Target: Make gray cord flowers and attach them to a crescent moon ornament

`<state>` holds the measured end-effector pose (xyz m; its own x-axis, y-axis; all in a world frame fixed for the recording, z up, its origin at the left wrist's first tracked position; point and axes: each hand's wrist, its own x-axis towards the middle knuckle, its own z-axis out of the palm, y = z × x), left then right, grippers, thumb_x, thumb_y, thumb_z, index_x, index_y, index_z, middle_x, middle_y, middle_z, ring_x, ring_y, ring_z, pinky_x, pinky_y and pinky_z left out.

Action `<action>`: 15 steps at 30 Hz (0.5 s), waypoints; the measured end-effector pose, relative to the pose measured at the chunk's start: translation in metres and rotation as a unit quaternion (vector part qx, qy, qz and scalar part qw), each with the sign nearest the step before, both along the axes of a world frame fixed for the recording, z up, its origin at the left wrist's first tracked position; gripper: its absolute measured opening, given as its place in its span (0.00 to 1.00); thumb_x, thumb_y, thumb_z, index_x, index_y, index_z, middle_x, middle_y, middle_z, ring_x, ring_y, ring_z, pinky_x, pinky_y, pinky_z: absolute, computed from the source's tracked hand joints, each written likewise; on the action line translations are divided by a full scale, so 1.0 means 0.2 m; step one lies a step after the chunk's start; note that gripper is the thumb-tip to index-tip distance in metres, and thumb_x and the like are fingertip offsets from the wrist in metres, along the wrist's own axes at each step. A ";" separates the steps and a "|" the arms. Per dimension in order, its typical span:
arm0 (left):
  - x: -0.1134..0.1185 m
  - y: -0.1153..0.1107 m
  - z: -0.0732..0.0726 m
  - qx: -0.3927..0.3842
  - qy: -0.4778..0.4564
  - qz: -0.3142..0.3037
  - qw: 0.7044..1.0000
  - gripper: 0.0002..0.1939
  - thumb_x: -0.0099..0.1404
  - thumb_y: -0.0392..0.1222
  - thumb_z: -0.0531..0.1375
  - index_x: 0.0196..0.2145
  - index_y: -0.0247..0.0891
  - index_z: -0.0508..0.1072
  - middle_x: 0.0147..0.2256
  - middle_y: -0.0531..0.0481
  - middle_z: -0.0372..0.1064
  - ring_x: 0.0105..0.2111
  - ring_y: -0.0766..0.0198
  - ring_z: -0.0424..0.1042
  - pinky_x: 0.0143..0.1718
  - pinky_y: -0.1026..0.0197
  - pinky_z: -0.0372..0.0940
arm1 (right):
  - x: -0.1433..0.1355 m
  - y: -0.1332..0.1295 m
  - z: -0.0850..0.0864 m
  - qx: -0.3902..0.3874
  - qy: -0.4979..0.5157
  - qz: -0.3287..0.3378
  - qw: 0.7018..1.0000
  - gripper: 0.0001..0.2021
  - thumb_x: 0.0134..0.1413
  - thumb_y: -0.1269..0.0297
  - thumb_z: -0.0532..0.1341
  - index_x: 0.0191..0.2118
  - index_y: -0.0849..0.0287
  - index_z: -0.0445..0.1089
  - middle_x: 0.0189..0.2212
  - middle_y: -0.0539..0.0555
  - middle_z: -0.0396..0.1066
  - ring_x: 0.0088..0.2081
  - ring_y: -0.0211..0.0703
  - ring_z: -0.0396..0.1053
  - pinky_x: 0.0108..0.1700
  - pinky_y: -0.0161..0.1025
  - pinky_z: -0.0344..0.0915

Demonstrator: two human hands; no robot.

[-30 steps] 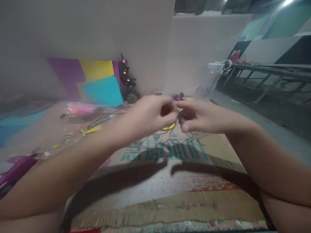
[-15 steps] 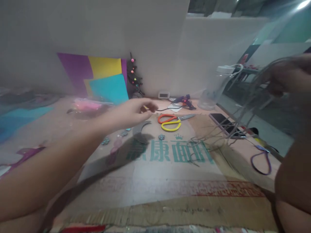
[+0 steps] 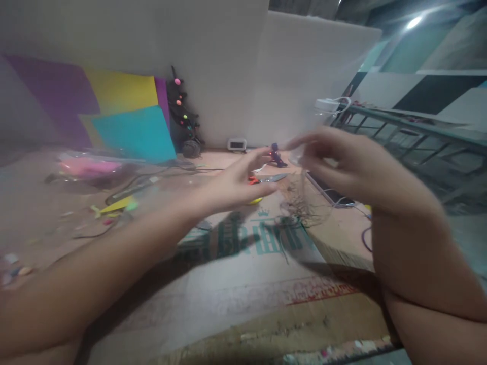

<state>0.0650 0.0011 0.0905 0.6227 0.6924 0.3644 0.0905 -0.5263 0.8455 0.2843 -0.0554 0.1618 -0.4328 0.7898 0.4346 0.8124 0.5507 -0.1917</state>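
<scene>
My left hand (image 3: pixel 249 180) reaches over the cardboard with thumb and fingers spread and nothing between them. It partly covers the scissors (image 3: pixel 278 178), which have orange and yellow handles. Across from it, my right hand (image 3: pixel 338 165) is blurred, its fingers curled together at the top of a bundle of thin wires (image 3: pixel 303 209). The strands hang from those fingers, and their tangled lower ends reach the cardboard sheet (image 3: pixel 262 289) with green and red print. A gap separates the two hands.
A phone (image 3: pixel 331 191) and a clear bottle with a white lid (image 3: pixel 326 105) stand to the right. At the back are a small white clock (image 3: pixel 237 145) and a dark glue gun (image 3: pixel 279 156). Coloured sheets (image 3: pixel 133 133) lean at left, near a pink plastic packet (image 3: pixel 85 166).
My right hand has come in from the far right to the middle, bringing the wires along. My left hand has opened its fingers wider. The view has turned right.
</scene>
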 end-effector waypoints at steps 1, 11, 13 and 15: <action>0.07 -0.01 0.00 -0.023 -0.054 -0.033 0.998 0.33 0.64 0.45 0.63 0.65 0.41 0.60 0.62 0.40 0.64 0.59 0.57 0.67 0.53 0.59 0.65 | -0.03 0.01 -0.03 0.010 0.004 0.004 1.000 0.14 0.63 0.60 0.57 0.50 0.57 0.73 0.32 0.54 0.74 0.29 0.41 0.67 0.33 0.39 0.60; 0.06 -0.03 -0.03 -0.157 -0.010 -0.031 0.987 0.17 0.72 0.49 0.56 0.46 0.32 0.75 0.23 0.56 0.59 0.24 0.69 0.60 0.27 0.66 0.56 | 0.31 0.14 0.05 0.195 0.133 -0.148 0.960 0.12 0.61 0.62 0.61 0.44 0.62 0.79 0.33 0.60 0.76 0.30 0.40 0.67 0.32 0.39 0.58; 0.03 -0.02 -0.07 -0.138 0.037 -0.023 0.989 0.18 0.72 0.52 0.55 0.44 0.34 0.75 0.23 0.55 0.60 0.24 0.68 0.60 0.27 0.65 0.55 | 0.45 0.19 0.06 0.266 0.152 -0.217 0.927 0.14 0.61 0.66 0.59 0.48 0.64 0.78 0.38 0.63 0.77 0.34 0.43 0.71 0.35 0.40 0.61; 0.02 -0.02 -0.11 -0.120 0.095 -0.017 0.988 0.20 0.71 0.54 0.54 0.43 0.35 0.76 0.24 0.55 0.61 0.24 0.68 0.60 0.27 0.65 0.56 | 0.59 0.23 0.06 0.315 0.146 -0.311 0.885 0.17 0.61 0.67 0.57 0.49 0.67 0.78 0.38 0.66 0.77 0.38 0.48 0.73 0.39 0.42 0.63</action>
<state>0.0685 -0.0022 0.0682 0.6883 0.7224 0.0655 0.2460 -0.3174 0.9158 0.4023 -0.0088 0.1741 0.2031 0.3968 0.8952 0.9626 0.0864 -0.2567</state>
